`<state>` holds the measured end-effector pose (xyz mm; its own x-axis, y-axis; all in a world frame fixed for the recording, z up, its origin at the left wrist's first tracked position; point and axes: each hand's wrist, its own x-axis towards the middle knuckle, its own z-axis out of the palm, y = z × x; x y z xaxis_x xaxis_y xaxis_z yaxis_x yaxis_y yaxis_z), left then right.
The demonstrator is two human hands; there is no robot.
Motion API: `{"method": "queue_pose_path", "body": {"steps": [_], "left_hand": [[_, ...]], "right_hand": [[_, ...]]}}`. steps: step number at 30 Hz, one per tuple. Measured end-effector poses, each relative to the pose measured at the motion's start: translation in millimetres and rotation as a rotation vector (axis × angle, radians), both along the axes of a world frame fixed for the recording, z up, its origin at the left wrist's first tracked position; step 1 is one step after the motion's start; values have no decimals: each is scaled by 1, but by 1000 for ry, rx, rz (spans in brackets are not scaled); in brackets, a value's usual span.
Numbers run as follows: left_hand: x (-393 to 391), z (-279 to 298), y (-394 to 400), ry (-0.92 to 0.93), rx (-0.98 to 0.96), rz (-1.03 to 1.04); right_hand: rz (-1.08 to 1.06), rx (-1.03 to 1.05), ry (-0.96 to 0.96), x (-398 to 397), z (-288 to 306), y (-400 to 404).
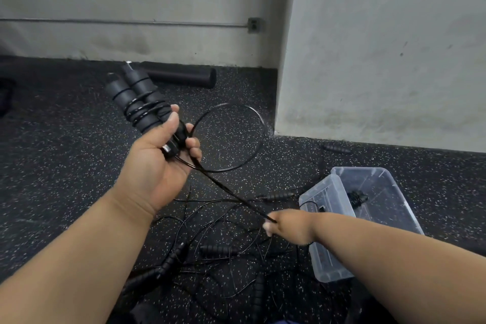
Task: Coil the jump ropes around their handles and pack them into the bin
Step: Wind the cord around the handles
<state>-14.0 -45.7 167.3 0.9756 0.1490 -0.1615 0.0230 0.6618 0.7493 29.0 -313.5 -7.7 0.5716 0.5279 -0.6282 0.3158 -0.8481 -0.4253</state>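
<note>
The left hand (160,163) is gripping a pair of black foam jump-rope handles (136,98) held side by side, thumb along their near side and fingers curled round the lower ends, with several turns of thin black cord already lying around them. From that hand the cord (231,193) is running taut down to the right hand (286,225), which is pinching it between the fingertips; a loose loop (259,123) of the same cord is arcing out beyond the left hand. The clear plastic bin (389,181) is sitting on the speckled rubber floor (65,166) just beyond the right hand, with one coiled rope (356,198) inside it and its clear lid (323,265) leaning against its near side. Left of the bin and below both arms, a tangle of uncoiled jump ropes (210,250) is lying on the floor. A single handle (338,149) is lying behind the bin near the wall (381,47). Farther left of the bin, a black foam roller (181,76) is resting at the wall's base.
</note>
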Motion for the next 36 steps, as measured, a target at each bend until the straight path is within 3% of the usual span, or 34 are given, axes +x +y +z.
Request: {"method": "queue_pose_path", "body": {"steps": [3, 10, 17, 20, 22, 25, 27, 32, 36], "left_hand": [[3, 4, 12, -23, 2, 37], [5, 11, 25, -66, -34, 62], [3, 10, 20, -57, 7, 52], [1, 5, 10, -31, 30, 1], [-3, 0, -2, -5, 52, -54], [-8, -10, -20, 28, 92, -139], [-8, -16, -30, 36, 116, -198], [-10, -27, -41, 49, 163, -234], [-13, -31, -43, 53, 252, -267]], "right_hand": [[-62, -230, -9, 0, -19, -18], [-36, -531, 57, 0, -39, -44], [-28, -603, 9, 4, -23, -38], [-49, -371, 33, 6, -2, -17], [-184, -35, -3, 7, 15, 4], [-437, 568, 200, -5, 56, 40], [-537, 841, 396, -12, 79, 58], [-624, 1120, 623, -18, 95, 67], [-599, 1150, 537, -13, 91, 58]]}}
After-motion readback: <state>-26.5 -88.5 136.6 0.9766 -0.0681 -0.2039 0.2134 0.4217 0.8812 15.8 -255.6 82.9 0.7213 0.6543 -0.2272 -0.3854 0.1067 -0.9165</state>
